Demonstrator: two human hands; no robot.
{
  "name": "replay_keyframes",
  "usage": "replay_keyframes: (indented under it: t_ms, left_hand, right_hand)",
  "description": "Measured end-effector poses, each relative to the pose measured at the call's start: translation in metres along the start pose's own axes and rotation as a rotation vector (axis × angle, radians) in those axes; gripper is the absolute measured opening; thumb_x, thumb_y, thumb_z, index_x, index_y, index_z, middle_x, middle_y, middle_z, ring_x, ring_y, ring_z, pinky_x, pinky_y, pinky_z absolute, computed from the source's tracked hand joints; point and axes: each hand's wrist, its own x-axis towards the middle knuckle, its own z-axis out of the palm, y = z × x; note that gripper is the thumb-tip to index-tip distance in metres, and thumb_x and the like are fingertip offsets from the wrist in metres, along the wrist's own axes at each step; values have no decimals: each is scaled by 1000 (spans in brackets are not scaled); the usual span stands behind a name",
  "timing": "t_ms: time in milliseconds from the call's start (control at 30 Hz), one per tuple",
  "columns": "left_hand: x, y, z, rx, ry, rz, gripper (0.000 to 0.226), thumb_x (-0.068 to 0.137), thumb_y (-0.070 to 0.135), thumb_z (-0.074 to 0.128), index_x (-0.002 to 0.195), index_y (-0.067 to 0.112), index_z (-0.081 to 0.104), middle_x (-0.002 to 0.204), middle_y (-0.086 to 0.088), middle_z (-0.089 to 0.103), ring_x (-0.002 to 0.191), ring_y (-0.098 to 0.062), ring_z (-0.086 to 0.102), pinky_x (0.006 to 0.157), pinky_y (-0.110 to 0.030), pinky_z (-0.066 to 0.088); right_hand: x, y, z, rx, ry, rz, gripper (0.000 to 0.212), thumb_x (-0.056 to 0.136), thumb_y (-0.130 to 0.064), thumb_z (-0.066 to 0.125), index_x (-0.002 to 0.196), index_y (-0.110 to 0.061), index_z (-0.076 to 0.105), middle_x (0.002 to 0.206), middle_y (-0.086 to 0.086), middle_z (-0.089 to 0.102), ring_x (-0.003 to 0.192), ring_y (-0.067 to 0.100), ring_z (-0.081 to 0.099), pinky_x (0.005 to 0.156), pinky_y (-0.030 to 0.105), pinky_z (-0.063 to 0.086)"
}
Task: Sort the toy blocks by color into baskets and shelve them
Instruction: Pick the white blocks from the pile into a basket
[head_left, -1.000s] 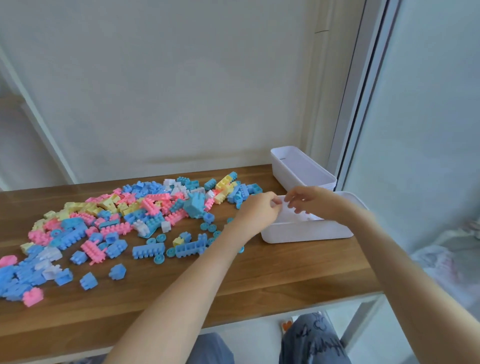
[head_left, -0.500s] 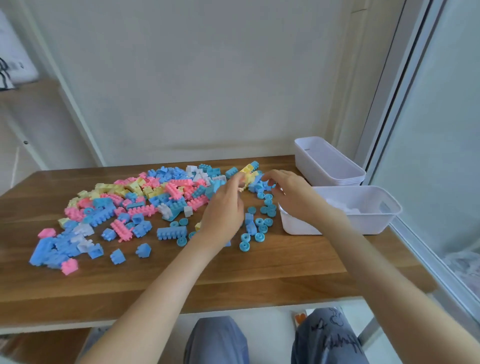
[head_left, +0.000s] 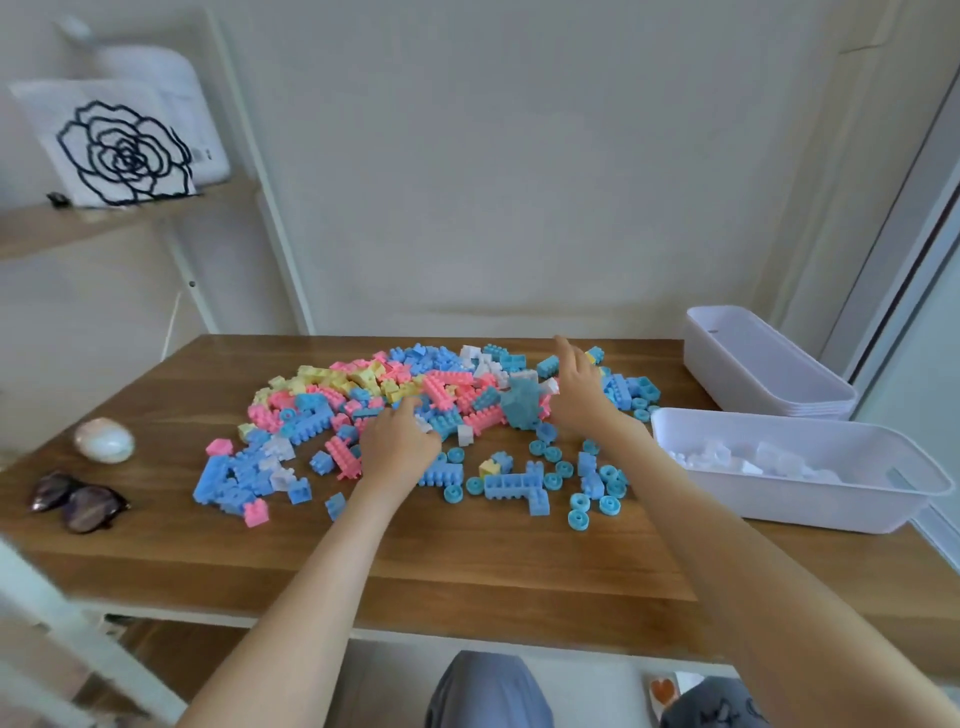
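A pile of pink, yellow, blue and white toy blocks (head_left: 415, 400) is spread over the middle of the wooden table (head_left: 467, 561), with several blue wheels (head_left: 579, 501) at its near right. My left hand (head_left: 397, 447) lies palm down on the pile's near edge, fingers curled onto the blocks beside a white block (head_left: 464, 434); what it holds is hidden. My right hand (head_left: 576, 387) hovers over the pile's right side with fingers spread and nothing in it. A white basket (head_left: 779, 501) at the right holds white blocks (head_left: 748, 460).
A stack of empty white baskets (head_left: 753, 374) stands behind the filled one at the table's far right. Sunglasses (head_left: 78, 501) and a pale shell-like object (head_left: 104, 440) lie at the table's left. A shelf (head_left: 104, 223) with a rose-print bag rises at the left.
Both hands have left the white basket and moved left onto the block pile. The view has swung left and pulled back, bringing the shelf and sunglasses into sight.
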Motion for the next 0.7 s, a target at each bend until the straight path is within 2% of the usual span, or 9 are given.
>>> replay_keyframes:
  t_ms: [100,167,233,333,467,567,700]
  left_hand:
    - [5,0,-3,75,-99,-5,44,87,32,55,129,21,50,109,-4,65,96,-24,61,82,-35,50]
    - [6,-3,-1,118,-129,-3,41,86,35,56,124,20,51,109,-2,64,98,-23,59,87,-37,47]
    - [6,-4,3,128,-125,1,39,86,37,58,120,19,51,111,-2,63,104,-23,56,95,-38,40]
    - [5,-5,8,83,-91,-27,37,89,38,57,121,19,53,113,0,62,111,-23,54,101,-43,29]
    - [3,-3,13,97,-31,-35,27,92,39,54,108,17,56,102,1,63,101,-20,56,96,-43,29]
    - [1,-1,13,82,-21,-32,21,93,37,53,102,18,55,94,3,60,90,-16,52,94,-41,29]
    - [0,-2,12,42,-25,-29,15,93,32,52,102,20,54,95,4,61,95,-17,54,97,-42,28]
  right_hand:
    - [11,6,16,-75,-57,27,82,83,4,45,150,-15,3,152,15,14,140,36,14,113,45,15]
    - [13,9,26,-133,-127,16,80,84,1,45,150,-18,5,152,13,17,139,37,16,110,48,20]
    - [12,9,30,-184,-173,28,75,85,-2,44,150,-17,8,152,14,17,140,37,11,111,50,18]
    - [9,6,29,-169,-140,82,67,86,-2,45,147,-11,18,148,17,23,138,37,15,111,48,21]
    - [13,17,33,-204,-147,70,49,86,-8,46,134,-4,42,140,14,38,129,35,28,105,43,29]
    - [9,13,24,-177,-111,86,38,91,-13,46,128,-5,47,130,15,45,123,34,36,97,43,36]
    - [5,12,22,-140,-36,63,35,92,-17,44,126,-9,50,125,13,50,116,30,44,94,44,42]
